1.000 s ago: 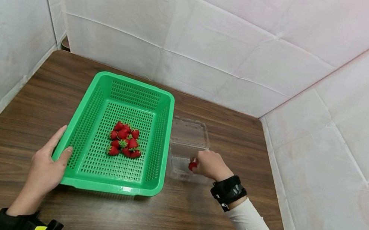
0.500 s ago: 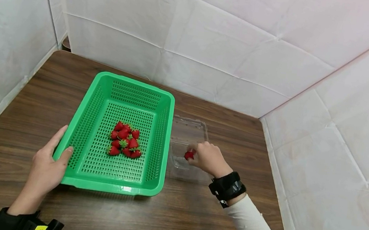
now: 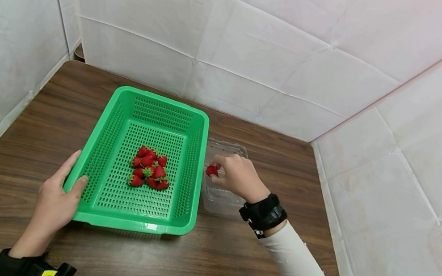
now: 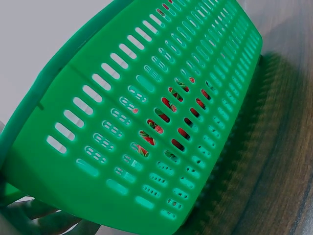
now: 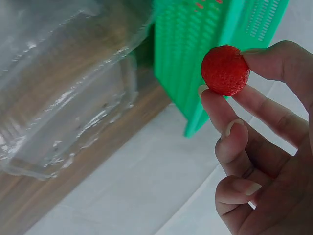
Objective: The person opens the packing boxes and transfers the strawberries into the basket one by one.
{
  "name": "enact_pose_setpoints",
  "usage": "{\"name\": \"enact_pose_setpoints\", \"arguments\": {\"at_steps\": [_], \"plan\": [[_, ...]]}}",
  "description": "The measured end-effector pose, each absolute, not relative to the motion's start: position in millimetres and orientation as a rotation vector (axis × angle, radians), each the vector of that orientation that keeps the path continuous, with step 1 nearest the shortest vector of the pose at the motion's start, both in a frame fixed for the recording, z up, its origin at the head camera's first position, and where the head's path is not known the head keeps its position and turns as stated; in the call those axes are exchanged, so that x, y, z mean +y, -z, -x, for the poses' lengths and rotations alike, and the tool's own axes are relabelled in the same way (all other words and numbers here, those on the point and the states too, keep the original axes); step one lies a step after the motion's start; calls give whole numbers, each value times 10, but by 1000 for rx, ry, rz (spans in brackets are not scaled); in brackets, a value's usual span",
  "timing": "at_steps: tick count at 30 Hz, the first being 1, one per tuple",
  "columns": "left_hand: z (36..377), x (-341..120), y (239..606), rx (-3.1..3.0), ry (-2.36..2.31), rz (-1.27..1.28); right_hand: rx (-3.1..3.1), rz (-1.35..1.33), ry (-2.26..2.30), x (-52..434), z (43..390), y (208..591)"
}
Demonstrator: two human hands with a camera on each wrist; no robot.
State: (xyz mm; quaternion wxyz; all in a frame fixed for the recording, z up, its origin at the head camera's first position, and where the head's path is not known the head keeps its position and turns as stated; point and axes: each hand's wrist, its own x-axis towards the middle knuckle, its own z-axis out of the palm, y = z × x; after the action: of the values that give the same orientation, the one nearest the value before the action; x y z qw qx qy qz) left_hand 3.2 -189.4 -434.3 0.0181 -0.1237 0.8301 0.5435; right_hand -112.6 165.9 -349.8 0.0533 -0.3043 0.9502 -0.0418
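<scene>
Above the clear plastic clamshell [image 3: 223, 174], the right hand [image 3: 238, 177] pinches a single strawberry [image 3: 212, 170] between thumb and fingertips [image 5: 221, 100], the remaining fingers curled loosely beneath. A second ago that hand sat low at the near end of the clamshell with the berry just at its fingertips; half a second ago it was partway up; now it has risen and swung leftward, so the berry hangs close to the right rim of the green basket [image 3: 198, 162]. My reading is that the fruit has been lifted out of the clamshell and is on its way across to the basket, with the rim yet to be crossed. The clamshell looks empty in the right wrist view, only bare transparent walls [image 5: 73, 98] showing.

The left hand [image 3: 57, 195] has not shifted: its thumb is hooked over the basket's near left corner, fingers lying along the outer wall, steadying it on the wooden table [image 3: 232, 265].

By count: one strawberry in the fingers; a cluster of strawberries [image 3: 149, 168] on the basket floor, about ten, though they overlap too closely for a firm number; one basket; one clamshell; two hands.
</scene>
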Motion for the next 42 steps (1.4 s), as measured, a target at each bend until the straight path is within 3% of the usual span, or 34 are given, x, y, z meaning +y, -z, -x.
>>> {"name": "enact_pose_setpoints", "arguments": {"at_steps": [25,42], "plan": [[-36,-1906,4357,2584,-1697,364,2746,1137,20,851,1308,3414],[-16,-1902,4348,2573,-1725,368,2636,1050,-138,416,1416,3549]]}}
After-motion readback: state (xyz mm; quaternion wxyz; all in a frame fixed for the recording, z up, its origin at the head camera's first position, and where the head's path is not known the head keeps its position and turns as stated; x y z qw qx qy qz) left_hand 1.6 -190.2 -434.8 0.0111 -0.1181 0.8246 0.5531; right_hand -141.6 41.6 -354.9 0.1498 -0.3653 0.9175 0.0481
